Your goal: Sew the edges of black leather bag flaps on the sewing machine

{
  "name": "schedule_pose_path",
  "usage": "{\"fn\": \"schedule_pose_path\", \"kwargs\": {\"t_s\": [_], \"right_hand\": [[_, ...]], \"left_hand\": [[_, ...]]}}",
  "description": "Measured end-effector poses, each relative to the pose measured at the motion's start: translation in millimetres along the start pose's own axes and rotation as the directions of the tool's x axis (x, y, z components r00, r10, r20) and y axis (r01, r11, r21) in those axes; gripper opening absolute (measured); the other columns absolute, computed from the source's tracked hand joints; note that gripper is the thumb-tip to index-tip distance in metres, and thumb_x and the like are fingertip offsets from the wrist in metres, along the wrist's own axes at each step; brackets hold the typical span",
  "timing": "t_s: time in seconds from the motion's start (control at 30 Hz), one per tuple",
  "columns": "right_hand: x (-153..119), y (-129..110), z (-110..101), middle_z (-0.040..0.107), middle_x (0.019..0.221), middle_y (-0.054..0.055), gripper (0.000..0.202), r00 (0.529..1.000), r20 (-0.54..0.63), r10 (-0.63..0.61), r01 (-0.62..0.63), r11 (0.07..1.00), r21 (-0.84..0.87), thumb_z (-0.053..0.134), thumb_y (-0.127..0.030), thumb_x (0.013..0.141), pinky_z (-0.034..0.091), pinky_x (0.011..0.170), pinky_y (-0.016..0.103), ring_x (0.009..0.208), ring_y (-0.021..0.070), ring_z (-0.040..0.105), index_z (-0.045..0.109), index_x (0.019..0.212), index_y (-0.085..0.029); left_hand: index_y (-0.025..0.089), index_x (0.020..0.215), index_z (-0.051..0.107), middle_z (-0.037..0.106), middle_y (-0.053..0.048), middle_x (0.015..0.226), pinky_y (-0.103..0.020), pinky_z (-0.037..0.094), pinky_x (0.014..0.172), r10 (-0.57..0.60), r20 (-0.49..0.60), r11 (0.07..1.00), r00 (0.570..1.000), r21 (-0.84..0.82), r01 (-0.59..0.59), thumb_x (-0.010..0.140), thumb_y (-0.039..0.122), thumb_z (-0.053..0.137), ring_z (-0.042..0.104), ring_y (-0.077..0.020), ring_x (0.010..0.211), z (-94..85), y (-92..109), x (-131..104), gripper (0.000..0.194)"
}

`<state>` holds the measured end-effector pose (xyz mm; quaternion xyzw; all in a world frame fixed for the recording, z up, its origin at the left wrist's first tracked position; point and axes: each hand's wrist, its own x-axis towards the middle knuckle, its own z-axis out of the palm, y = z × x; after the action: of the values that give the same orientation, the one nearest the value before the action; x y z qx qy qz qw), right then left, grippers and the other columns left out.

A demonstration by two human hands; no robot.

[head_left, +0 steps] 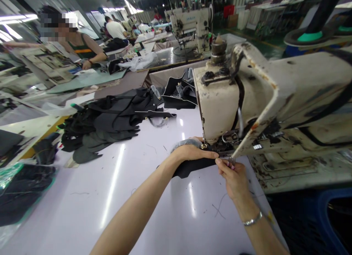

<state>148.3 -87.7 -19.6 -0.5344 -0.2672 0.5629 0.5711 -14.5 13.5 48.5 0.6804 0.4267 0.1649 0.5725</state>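
A black piece with a wrapped handle (187,142) and gold rings lies under the head of a worn cream sewing machine (220,104). My left hand (192,153) rests across that black piece (189,167), its fingers stretched out toward the needle area. Close to the left fingertips, my right hand (232,174) has its thumb and fingers pressed together beside the machine's lower arm. Something small and pink shows at its fingers, but what they grip is too small to make out. A silver bracelet is on the right wrist.
Black cut pieces (110,119) are heaped on the white table (82,207) at the back left. Behind the machine stand more black parts with handles (178,95). A person (88,46) works at the far left.
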Motion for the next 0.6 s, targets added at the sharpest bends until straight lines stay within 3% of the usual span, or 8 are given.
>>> {"fn": "schedule_pose_path", "kwargs": {"t_s": [0.33,0.43,0.6], "right_hand": [[1,-13,21,0.045,0.050,-0.004,0.048,0.992,-0.122,0.035,-0.027,0.997,0.065,0.090,-0.047,0.059,0.022,0.052,0.026,0.053,0.0091,0.034,0.055,0.046,-0.018],[0,-18,29,0.045,0.049,-0.004,0.047,0.985,-0.168,0.039,-0.023,0.995,0.095,0.090,-0.047,0.058,0.020,0.051,0.027,0.051,0.0080,0.031,0.055,0.046,-0.018],[-6,-21,40,0.054,0.054,-0.002,0.041,0.966,-0.256,0.036,-0.008,0.994,0.110,0.091,-0.045,0.058,0.025,0.051,0.027,0.051,0.0089,0.037,0.061,0.052,-0.018]], "left_hand": [[0.027,0.110,0.081,0.081,-0.001,0.114,-0.030,0.056,0.089,-0.109,0.207,0.983,0.972,-0.122,0.136,0.073,0.048,0.086,0.073,-0.0239,0.107,-13.3,-1,8,0.043],[0.023,0.104,0.082,0.081,-0.005,0.110,-0.032,0.056,0.090,-0.156,0.261,0.959,0.953,-0.192,0.210,0.071,0.052,0.088,0.074,-0.0223,0.100,-15.5,-12,15,0.044],[0.016,0.094,0.080,0.080,-0.009,0.091,-0.033,0.059,0.082,-0.282,0.308,0.869,0.909,-0.320,0.378,0.058,0.052,0.097,0.072,-0.0179,0.078,-17.8,-31,24,0.053]]}}
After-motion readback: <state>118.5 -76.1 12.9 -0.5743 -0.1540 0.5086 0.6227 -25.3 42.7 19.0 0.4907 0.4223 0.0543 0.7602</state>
